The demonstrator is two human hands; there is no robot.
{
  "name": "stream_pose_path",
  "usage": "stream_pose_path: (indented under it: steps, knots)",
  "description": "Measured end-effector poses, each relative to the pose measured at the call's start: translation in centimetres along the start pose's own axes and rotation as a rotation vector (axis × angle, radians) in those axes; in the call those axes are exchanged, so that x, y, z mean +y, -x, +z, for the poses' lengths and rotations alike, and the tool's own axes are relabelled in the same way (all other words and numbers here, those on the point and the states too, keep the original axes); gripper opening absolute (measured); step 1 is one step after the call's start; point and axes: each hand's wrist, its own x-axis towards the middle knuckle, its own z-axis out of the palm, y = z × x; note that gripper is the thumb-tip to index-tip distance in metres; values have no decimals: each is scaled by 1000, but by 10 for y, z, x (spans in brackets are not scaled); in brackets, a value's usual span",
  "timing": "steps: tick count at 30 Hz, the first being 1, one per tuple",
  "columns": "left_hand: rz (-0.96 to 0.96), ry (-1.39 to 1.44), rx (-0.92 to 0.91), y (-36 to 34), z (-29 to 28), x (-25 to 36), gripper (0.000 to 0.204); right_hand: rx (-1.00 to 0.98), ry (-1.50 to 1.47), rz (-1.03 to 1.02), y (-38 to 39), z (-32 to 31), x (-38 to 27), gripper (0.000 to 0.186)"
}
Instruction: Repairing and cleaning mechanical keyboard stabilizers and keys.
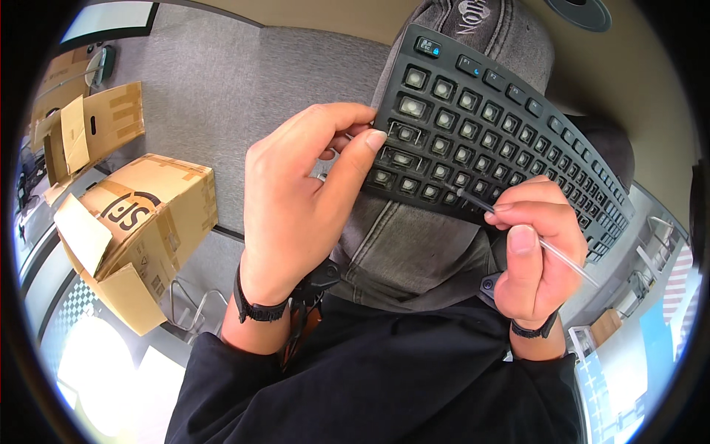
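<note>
A black keyboard [414, 192] lies tilted across my lap. Most of its keycaps are off, so pale key posts show in square wells; the top row of function keys still has its caps. My left hand [310, 174] pinches the keyboard's left edge between thumb and fingers. In my right hand [538, 248] is a thin brush-like stick [566, 260] with a clear handle and a dark tip, held like a pen. The dark tip rests at or just over the lower key wells; whether it touches them I cannot tell.
Grey jeans [399, 244] cover my legs under the keyboard. To the left stand an opened cardboard box [174, 200] and a second box [111, 122] behind it. Grey carpet [207, 81] lies beyond my left hand. A round dark fitting [584, 11] sits in the tabletop ahead.
</note>
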Motion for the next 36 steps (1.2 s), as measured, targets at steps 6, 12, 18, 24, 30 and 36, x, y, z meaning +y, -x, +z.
stream_pose_path:
  steps: [6,12,18,24,30,36]
  knots:
    - [4,-6,-1,0,-1,-1,14,-23,156,-18,-18,6,-13,11]
    - [-8,15,-10,2,-2,-1,15,-93,200,-92,-31,6,-17,8]
    - [21,-19,-7,2,-2,-2,15,-118,265,-31,-34,9,-20,10]
    - [-13,-28,-8,1,-2,-1,16,-27,2,341,-20,5,-18,6]
    - [-57,7,-14,1,0,-2,16,-61,1,-46,-7,12,2,10]
    - [-73,24,-14,2,-2,1,16,9,-64,99,-3,13,-2,10]
